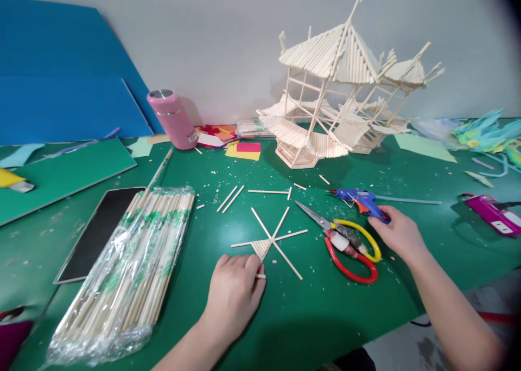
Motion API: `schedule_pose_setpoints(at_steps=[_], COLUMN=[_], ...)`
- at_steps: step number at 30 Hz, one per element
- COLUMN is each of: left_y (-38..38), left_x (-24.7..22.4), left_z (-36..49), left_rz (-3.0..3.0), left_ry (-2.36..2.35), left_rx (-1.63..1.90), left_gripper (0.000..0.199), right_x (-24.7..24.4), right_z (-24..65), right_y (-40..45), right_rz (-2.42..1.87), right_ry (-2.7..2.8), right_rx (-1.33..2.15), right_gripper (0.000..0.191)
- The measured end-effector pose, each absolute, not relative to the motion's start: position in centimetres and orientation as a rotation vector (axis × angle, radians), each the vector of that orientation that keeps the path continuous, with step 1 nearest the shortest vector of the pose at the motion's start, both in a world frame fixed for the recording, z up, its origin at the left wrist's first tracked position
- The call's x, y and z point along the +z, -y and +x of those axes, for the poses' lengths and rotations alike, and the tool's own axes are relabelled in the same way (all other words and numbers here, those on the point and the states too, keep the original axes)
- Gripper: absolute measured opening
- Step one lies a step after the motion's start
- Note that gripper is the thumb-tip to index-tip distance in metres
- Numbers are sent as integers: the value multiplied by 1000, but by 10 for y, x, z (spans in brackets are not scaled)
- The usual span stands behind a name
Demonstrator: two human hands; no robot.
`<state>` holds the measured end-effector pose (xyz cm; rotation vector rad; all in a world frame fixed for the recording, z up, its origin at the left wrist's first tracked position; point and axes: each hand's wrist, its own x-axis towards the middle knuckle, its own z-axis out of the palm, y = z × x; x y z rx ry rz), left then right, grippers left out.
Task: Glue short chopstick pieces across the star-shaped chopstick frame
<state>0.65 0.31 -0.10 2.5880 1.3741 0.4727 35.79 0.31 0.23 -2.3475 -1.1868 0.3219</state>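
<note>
Head: stick star (271, 240) touches left hand (235, 288) (right hand (398, 234) apart).

Scissors (340, 242) right of stick star (271, 240), glue gun (362, 198) behind scissors (model (352, 64) farther back).

A craft workspace – green table (309, 311) with glue gun (365, 198), scissors (338, 242), bagged sticks (126, 273) and a stick-built pavilion (355, 62)

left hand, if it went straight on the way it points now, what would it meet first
Most likely the stick star, just ahead of the left hand; the hand covers part of it, so whether they already touch is unclear.
</note>
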Motion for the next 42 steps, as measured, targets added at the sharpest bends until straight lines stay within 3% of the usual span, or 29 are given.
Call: schedule_pose_setpoints(at_steps=[9, 13, 22, 31, 37, 42], left_y=[-3, -6, -14, -15, -7, 1], left_x=[0, 8, 23, 26, 26, 17], left_z=[5, 1, -8, -9, 5, 22], left_rz=[2563, 2526, 2707, 2813, 2747, 2891], left_ry=[-1362, -1403, -1501, -1558, -1391, -1201], left_rx=[447, 392, 92, 144, 416, 259], left_gripper=[22, 24, 27, 23, 18, 15], right_x=[54, 57, 40, 40, 34, 36], right_z=[318, 296, 274, 268, 263, 257], right_y=[25, 29, 37, 50, 48, 43], right_rz=[-1803, -1590, -1503, -1779, -1746, -1771], right_ry=[1056, 1017, 1301, 1754, 1883, 1885], right_rx=[1201, 1407, 1344, 1080, 986, 918], right_gripper=[29, 22, 19, 30, 35, 33])
